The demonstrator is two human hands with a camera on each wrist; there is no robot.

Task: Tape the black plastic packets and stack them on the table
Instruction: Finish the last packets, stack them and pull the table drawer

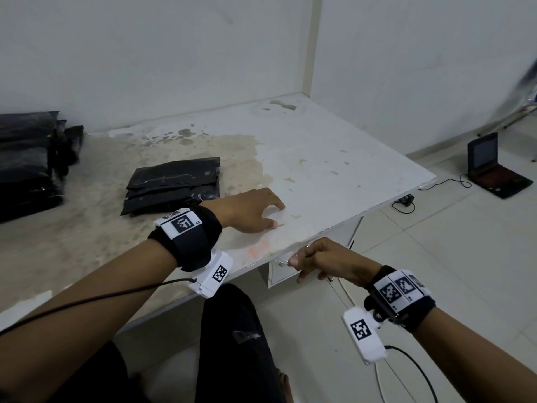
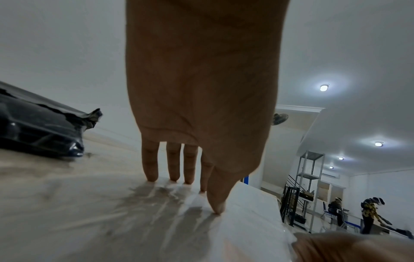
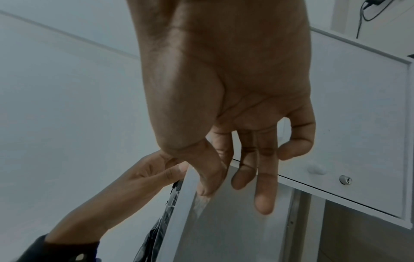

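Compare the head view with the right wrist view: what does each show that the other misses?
Head only: two piles of black packets, the small stack mid-table and the big stack at far left, plus a laptop on the floor. Right wrist only: the drawer front with knob and lock under the table. Both: the left hand pressing on the tabletop, and the right hand pinching clear tape at the table edge.

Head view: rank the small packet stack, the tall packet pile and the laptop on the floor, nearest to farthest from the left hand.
1. Small packet stack, on the table just beyond the left hand.
2. Tall packet pile, at the table's far left.
3. Laptop, on the floor to the right.
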